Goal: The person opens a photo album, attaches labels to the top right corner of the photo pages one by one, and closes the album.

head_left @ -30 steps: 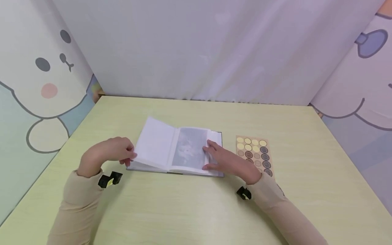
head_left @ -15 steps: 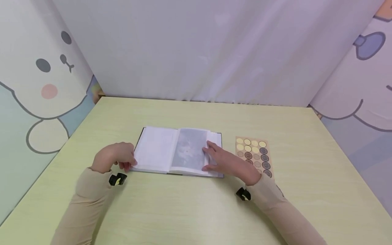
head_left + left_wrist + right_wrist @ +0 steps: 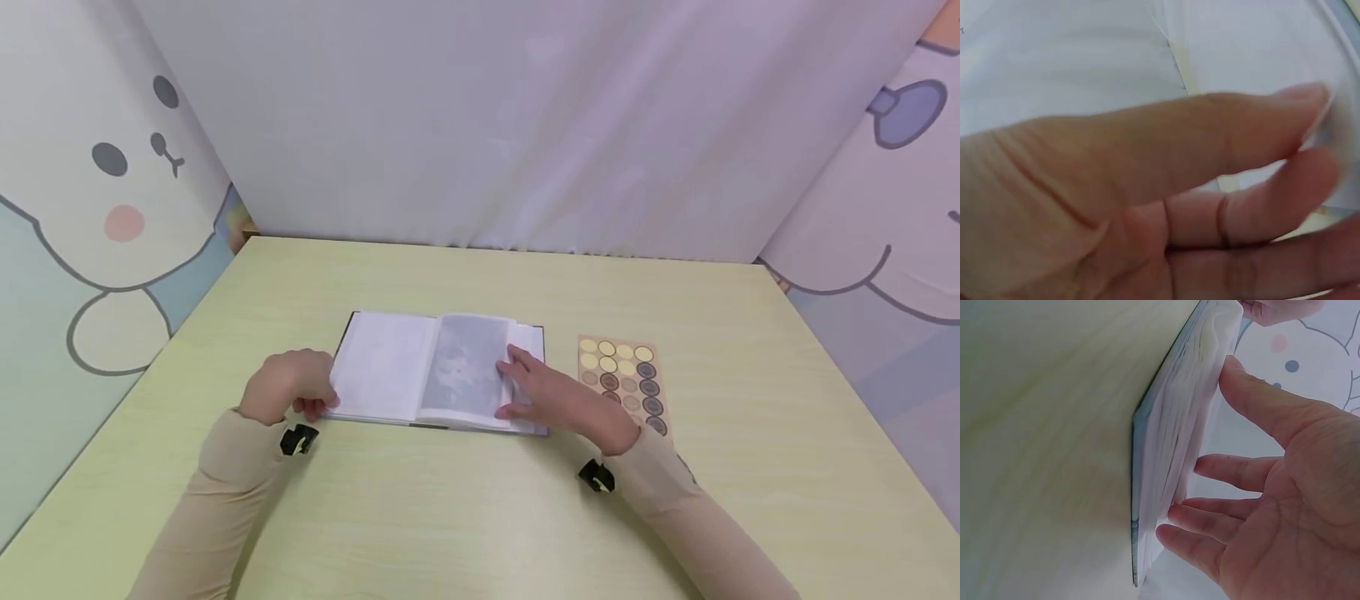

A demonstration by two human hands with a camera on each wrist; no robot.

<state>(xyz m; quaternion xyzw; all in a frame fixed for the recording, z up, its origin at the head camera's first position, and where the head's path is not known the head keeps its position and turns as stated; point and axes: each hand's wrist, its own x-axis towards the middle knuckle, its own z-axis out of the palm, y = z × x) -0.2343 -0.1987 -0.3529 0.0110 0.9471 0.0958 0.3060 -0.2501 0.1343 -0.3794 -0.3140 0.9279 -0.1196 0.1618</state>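
Observation:
A photo album (image 3: 381, 367) lies spread on the table, with a blank white page on the left and a page bearing a faint grey picture (image 3: 461, 367) on the right. My left hand (image 3: 291, 383) is at its lower left corner; in the left wrist view the thumb and forefinger of the left hand (image 3: 1147, 162) pinch a thin page edge. My right hand (image 3: 558, 392) rests with spread, nearly straight fingers on the right page's outer edge. From the right wrist view, the fingertips of the right hand (image 3: 1272, 481) touch the thick stack of pages (image 3: 1179, 425) above the dark cover.
To the right of the album, a brown sheet of round stickers (image 3: 618, 375) lies partly under the right forearm. The pale wooden table (image 3: 465, 517) ends at a white curtain (image 3: 480, 125) behind. Cartoon-printed panels (image 3: 97, 208) stand at both sides.
The left page, raised and slanted a second ago, has come down flat onto the album's left side. My left hand moved slightly down and right with it. The right hand stayed put.

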